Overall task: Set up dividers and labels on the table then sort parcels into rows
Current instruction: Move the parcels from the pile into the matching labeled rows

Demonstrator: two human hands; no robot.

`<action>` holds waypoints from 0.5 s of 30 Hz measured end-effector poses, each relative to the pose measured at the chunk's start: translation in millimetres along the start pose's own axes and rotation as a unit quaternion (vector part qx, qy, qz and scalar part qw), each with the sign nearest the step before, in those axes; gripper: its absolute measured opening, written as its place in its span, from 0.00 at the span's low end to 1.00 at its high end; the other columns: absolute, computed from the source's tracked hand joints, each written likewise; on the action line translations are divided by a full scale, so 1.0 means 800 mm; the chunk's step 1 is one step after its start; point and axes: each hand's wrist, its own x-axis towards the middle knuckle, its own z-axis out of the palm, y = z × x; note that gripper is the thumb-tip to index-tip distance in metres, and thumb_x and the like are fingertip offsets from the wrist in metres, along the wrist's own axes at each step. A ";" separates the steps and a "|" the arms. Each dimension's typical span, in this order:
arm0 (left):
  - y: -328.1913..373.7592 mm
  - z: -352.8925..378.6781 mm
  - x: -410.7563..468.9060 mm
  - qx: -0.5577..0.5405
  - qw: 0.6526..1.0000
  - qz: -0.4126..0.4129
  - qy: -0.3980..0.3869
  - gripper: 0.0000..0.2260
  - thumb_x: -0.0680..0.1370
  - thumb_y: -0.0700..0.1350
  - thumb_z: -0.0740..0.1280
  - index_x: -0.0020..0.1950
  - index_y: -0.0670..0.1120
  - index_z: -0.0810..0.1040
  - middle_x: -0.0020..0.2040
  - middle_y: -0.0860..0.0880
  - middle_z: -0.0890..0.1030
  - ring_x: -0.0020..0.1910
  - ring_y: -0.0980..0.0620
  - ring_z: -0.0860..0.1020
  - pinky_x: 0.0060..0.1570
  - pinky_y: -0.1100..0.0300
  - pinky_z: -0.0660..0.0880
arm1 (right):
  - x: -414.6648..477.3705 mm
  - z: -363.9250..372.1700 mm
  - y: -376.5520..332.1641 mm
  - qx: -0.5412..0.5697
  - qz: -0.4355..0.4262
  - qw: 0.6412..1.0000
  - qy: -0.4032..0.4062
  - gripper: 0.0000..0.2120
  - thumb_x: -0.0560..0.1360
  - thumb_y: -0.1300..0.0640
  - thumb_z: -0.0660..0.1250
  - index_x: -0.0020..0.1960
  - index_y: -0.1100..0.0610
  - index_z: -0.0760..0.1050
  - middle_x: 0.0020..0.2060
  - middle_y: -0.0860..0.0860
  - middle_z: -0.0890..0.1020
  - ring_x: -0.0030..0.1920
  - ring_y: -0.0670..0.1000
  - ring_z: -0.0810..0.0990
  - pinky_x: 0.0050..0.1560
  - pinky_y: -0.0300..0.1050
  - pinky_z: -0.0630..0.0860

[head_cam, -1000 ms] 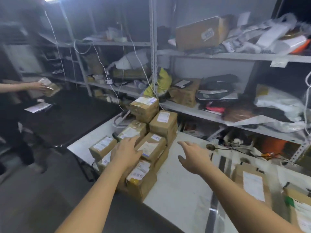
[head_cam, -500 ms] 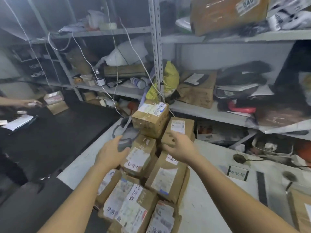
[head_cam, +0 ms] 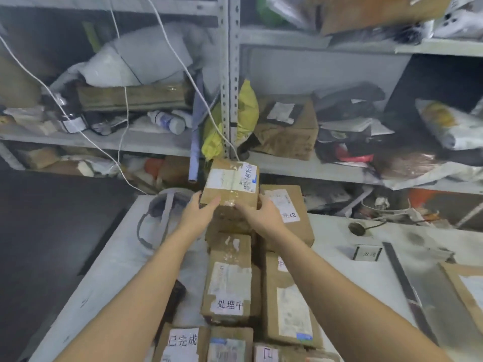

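Small brown cardboard parcel (head_cam: 231,188), white shipping label across its top, is at the peak of the pile at the far end of the table, clasped from both sides. Left hand (head_cam: 197,214) has the near-left corner, thumb laid on the front face and fingers round the left side. Right hand (head_cam: 262,214) curls round the near-right corner. Can't tell if it's lifted or resting on the box below. Touching on its right and lower: brown box with a white "已完成" sticker (head_cam: 287,205). Nearer in the pile: brown box with a "处理中" sticker (head_cam: 228,278), beside it a long brown box with a tall white label (head_cam: 290,301), and more labelled brown boxes (head_cam: 183,340) running off the bottom edge. White tabletop (head_cam: 112,270) has a bare strip left of the pile out to its left edge; only a grey looped strap (head_cam: 159,218) lies there, near the far-left corner. Beyond that edge, dark floor (head_cam: 52,231). Right of the pile there's a bare patch, then a small black-framed label card (head_cam: 367,253), a dark flat divider strip (head_cam: 402,280) running near-to-far, and a flat brown parcel (head_cam: 465,286) cut off by the frame. Grey metal shelving (head_cam: 228,74) stands close behind the held parcel, its lower shelf edge just past it. A yellow bag (head_cam: 245,113) hangs above, and white cables (head_cam: 126,108) trail down the shelf fronts.
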 end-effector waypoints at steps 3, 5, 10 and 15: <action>-0.005 0.000 0.007 -0.010 0.999 0.016 -0.033 0.24 0.80 0.59 0.64 0.74 0.53 0.67 0.65 0.55 0.73 0.68 0.48 0.70 0.64 0.51 0.68 | -0.002 0.009 -0.003 0.044 0.033 0.998 0.020 0.21 0.73 0.43 0.72 0.63 0.47 0.73 0.55 0.43 0.80 0.53 0.45 0.79 0.53 0.43 0.78; -0.011 -0.003 0.010 -0.029 0.998 0.037 -0.034 0.22 0.79 0.58 0.65 0.71 0.55 0.70 0.63 0.55 0.75 0.66 0.50 0.72 0.64 0.52 0.70 | -0.007 0.013 -0.007 0.071 0.033 0.996 0.029 0.21 0.73 0.46 0.73 0.64 0.47 0.75 0.55 0.43 0.82 0.52 0.43 0.80 0.48 0.39 0.77; -0.007 0.000 0.000 -0.058 0.993 0.085 -0.051 0.18 0.79 0.56 0.66 0.69 0.56 0.72 0.62 0.55 0.78 0.63 0.52 0.75 0.65 0.50 0.71 | -0.017 0.010 -0.009 0.080 0.028 0.994 0.066 0.20 0.71 0.45 0.74 0.61 0.44 0.76 0.52 0.40 0.83 0.53 0.43 0.81 0.55 0.44 0.80; 0.014 0.026 -0.030 -0.070 0.984 0.153 -0.059 0.20 0.80 0.56 0.66 0.71 0.55 0.71 0.62 0.56 0.79 0.62 0.53 0.76 0.62 0.54 0.72 | -0.053 -0.026 -0.009 0.092 -0.008 0.990 0.106 0.19 0.73 0.45 0.73 0.62 0.44 0.76 0.53 0.39 0.83 0.54 0.40 0.79 0.51 0.38 0.75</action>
